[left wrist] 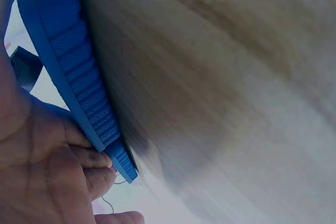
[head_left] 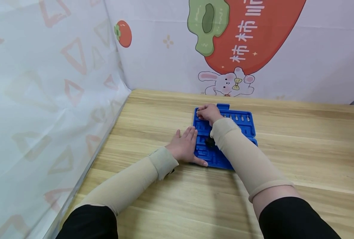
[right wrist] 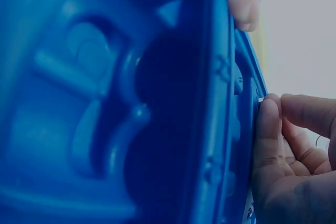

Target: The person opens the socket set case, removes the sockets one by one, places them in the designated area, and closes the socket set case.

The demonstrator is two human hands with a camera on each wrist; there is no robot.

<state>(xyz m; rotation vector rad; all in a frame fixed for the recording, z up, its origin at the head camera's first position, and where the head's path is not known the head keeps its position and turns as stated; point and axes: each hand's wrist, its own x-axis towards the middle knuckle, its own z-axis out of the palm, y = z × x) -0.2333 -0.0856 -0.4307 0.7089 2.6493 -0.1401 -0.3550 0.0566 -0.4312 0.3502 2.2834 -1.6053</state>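
A blue plastic tool case (head_left: 214, 162) lies spread open on the table, its far half carrying a row of small metal bits (head_left: 236, 117). My left hand (head_left: 182, 146) rests along the case's left edge, fingers extended and thumb over the near rim. In the left wrist view its palm lies beside the ribbed case wall (left wrist: 79, 72). My right hand (head_left: 209, 113) reaches across to the far left corner, where thumb and forefinger pinch a small bit at the end of the row. The right wrist view shows those fingertips (right wrist: 270, 108) together at the case edge, mostly hiding the bit.
A black part (head_left: 209, 141) sits on the case's near half, partly covered by the right sleeve. The wooden table (head_left: 153, 113) meets a printed cloth backdrop (head_left: 162, 66) behind and a white patterned sheet (head_left: 87, 89) along the left.
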